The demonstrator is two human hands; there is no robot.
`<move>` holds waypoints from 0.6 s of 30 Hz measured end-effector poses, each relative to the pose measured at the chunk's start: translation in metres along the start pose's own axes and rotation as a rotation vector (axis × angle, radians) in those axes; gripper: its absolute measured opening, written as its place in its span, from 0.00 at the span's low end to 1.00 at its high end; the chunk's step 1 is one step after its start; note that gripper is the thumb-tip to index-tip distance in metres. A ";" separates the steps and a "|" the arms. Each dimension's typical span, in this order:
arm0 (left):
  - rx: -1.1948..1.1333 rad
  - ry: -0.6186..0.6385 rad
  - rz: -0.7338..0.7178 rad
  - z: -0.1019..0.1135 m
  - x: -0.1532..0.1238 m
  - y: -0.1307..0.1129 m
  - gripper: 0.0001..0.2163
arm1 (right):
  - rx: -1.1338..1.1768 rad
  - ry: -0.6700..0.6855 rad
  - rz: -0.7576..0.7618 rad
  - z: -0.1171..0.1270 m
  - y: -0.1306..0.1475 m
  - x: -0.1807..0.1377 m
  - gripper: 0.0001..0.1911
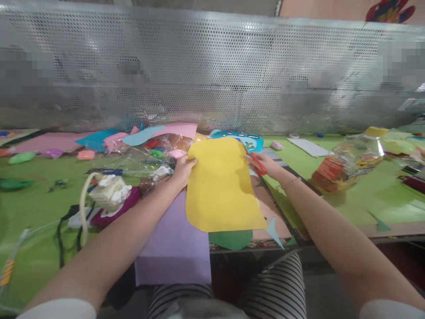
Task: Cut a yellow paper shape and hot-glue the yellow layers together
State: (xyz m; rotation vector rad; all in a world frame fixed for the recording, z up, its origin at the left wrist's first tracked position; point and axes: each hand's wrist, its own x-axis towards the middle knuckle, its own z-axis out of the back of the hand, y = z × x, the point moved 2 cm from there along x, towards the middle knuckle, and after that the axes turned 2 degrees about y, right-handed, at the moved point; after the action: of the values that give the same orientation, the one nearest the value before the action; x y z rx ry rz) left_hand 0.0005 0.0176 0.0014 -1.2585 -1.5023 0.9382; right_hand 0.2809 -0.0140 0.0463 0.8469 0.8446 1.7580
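Observation:
A yellow sheet of paper [221,186] hangs in front of me, held up over the table edge. My left hand [182,170] pinches its upper left corner, fingers closed on the paper. At the sheet's upper right edge, my right hand [265,166] is closed around red-handled scissors [257,164]. The scissor blades are hidden behind the sheet. A lilac sheet [174,248] and a green paper piece [230,239] lie beneath the yellow one.
A green table [40,199] carries pink and blue paper sheets [99,139], a clear plastic bag [156,153], a plush item with cords [106,195] and a tipped plastic bottle [348,161]. A perforated metal screen [212,71] closes off the back. My striped-trousered knees [279,288] are below.

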 end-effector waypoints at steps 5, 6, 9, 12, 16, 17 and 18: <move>-0.006 -0.004 0.005 -0.001 0.000 -0.001 0.12 | -0.009 0.005 -0.019 0.000 0.000 0.000 0.26; -0.008 -0.004 0.010 -0.001 0.000 0.000 0.12 | -0.009 0.007 -0.020 0.000 0.000 0.000 0.26; -0.014 -0.005 0.015 0.000 0.000 0.000 0.11 | -0.007 0.000 -0.016 0.001 -0.001 0.000 0.26; -0.021 -0.007 0.005 0.000 0.000 0.000 0.11 | 0.018 0.002 -0.019 0.001 -0.001 0.000 0.26; -0.025 0.000 0.010 -0.001 -0.001 -0.001 0.11 | 0.033 0.014 -0.011 0.001 0.001 -0.001 0.25; -0.025 0.000 0.014 -0.001 -0.001 -0.001 0.11 | 0.032 0.013 -0.013 0.001 0.001 -0.001 0.25; -0.025 0.000 0.016 -0.001 -0.002 -0.001 0.11 | 0.030 0.012 -0.015 0.001 0.001 -0.001 0.25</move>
State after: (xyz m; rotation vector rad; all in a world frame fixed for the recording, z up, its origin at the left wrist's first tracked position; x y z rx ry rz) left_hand 0.0012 0.0158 0.0027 -1.2900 -1.5100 0.9332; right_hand 0.2816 -0.0155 0.0471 0.8489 0.8846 1.7428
